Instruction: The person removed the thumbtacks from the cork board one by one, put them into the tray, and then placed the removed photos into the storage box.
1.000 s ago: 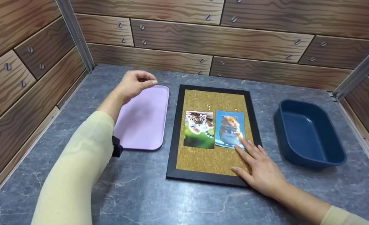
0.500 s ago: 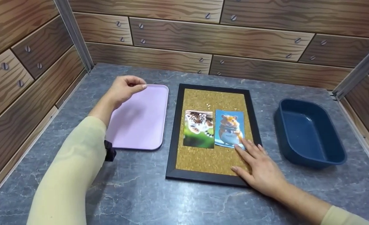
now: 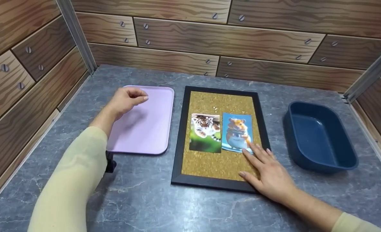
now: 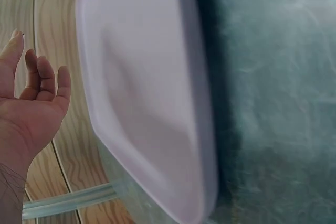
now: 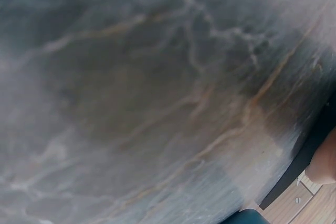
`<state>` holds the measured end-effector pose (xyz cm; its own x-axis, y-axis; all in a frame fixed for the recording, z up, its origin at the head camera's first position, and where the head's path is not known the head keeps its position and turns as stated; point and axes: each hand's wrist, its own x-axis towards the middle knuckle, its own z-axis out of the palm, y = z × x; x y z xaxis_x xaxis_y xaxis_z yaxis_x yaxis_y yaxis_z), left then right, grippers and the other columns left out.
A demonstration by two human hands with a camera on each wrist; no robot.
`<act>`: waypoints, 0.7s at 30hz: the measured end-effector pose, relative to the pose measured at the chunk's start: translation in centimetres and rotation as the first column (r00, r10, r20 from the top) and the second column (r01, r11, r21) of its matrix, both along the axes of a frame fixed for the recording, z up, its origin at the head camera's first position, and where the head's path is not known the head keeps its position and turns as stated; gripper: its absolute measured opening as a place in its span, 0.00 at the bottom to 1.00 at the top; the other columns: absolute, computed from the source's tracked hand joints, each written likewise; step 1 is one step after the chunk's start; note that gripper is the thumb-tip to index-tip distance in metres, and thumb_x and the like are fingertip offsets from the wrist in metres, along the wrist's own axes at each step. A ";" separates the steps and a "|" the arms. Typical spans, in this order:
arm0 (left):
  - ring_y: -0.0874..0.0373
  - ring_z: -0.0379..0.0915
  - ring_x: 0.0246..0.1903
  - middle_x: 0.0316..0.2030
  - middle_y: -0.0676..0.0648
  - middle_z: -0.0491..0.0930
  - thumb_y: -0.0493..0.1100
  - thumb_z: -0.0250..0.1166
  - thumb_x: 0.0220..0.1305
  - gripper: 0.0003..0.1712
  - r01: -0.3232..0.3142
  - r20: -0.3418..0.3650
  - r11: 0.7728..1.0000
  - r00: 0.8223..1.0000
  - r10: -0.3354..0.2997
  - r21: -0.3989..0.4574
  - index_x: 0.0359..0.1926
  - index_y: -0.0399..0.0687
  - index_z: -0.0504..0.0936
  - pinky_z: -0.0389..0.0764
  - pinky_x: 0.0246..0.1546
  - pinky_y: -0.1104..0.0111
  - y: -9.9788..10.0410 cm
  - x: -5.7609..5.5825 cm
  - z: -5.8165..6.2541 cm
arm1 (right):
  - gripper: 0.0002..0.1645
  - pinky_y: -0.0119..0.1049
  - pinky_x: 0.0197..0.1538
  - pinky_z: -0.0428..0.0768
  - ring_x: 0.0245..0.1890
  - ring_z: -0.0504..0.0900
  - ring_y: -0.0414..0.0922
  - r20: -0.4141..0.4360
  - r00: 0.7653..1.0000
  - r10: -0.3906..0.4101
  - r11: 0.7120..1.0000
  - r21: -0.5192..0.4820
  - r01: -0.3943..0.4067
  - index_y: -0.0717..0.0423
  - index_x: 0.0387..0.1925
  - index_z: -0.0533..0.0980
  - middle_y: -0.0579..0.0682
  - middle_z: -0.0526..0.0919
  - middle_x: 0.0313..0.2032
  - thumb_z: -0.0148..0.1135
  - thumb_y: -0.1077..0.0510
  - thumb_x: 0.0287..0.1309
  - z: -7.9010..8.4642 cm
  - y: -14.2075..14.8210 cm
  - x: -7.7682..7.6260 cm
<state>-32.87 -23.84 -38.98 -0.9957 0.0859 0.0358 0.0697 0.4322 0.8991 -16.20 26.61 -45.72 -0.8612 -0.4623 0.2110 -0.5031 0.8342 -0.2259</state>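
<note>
My left hand (image 3: 125, 101) is held over the purple tray (image 3: 145, 129), thumb and forefinger pinched together. A tiny dark tip shows at those fingertips (image 4: 17, 36) in the left wrist view; it is too small to identify. My right hand (image 3: 271, 177) lies with spread, straight fingers on the lower right of a black-framed cork board (image 3: 209, 166). Its fingertips touch the lower corner of a hamster picture (image 3: 237, 132). To the left of that, a tiger picture (image 3: 205, 133) lies on the cork. Small whitish specks (image 3: 215, 109) show above the pictures.
A deep blue plastic bin (image 3: 319, 138) stands to the right of the board. Wood-patterned walls (image 3: 229, 38) enclose the grey marbled table (image 3: 164, 206) at the back and sides. The tray sits just left of the board, with a narrow gap between.
My left hand has moved left and toward me over the tray, its thumb and forefinger staying pinched. The right hand, board and pictures have stayed where they were.
</note>
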 end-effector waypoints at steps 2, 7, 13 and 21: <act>0.58 0.73 0.43 0.45 0.48 0.85 0.43 0.71 0.73 0.16 0.006 0.007 1.000 1.000 -0.006 0.005 0.53 0.35 0.88 0.76 0.45 0.68 -0.2 0.0 -0.4 | 0.44 0.62 0.78 0.57 0.79 0.60 0.60 0.004 1.000 -0.003 1.000 0.001 0.003 0.53 0.78 0.70 0.55 0.58 0.82 0.64 0.33 0.71 0.0 0.0 0.0; 0.60 0.75 0.43 0.44 0.50 0.85 0.43 0.71 0.73 0.18 0.017 0.024 0.999 1.000 -0.018 0.034 0.54 0.32 0.87 0.79 0.46 0.68 -0.4 0.1 -1.1 | 0.44 0.61 0.78 0.56 0.79 0.60 0.60 0.000 1.000 -0.006 1.000 0.002 0.006 0.53 0.77 0.70 0.55 0.58 0.82 0.64 0.33 0.71 0.1 0.0 0.0; 0.61 0.76 0.41 0.39 0.53 0.84 0.41 0.72 0.72 0.17 0.008 0.044 0.998 0.999 -0.010 0.056 0.54 0.31 0.87 0.83 0.47 0.65 -0.5 0.2 -1.7 | 0.44 0.61 0.78 0.56 0.79 0.60 0.60 -0.009 1.000 -0.002 1.000 -0.002 0.002 0.53 0.77 0.70 0.55 0.59 0.82 0.64 0.34 0.71 0.1 0.0 0.0; 0.61 0.77 0.39 0.38 0.55 0.84 0.41 0.71 0.73 0.17 0.011 0.071 0.999 0.997 -0.014 0.046 0.54 0.31 0.87 0.80 0.44 0.69 -0.9 0.5 -2.9 | 0.43 0.63 0.76 0.59 0.78 0.63 0.61 -0.041 0.999 0.003 1.000 -0.010 -0.003 0.53 0.76 0.72 0.56 0.61 0.81 0.66 0.35 0.70 0.0 -0.1 0.2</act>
<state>-32.33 -24.75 -41.91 -0.9947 0.0983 -0.0312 0.0097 0.3902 0.9207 -16.03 26.50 -45.74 -0.8505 -0.4625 0.2507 -0.5145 0.8305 -0.2135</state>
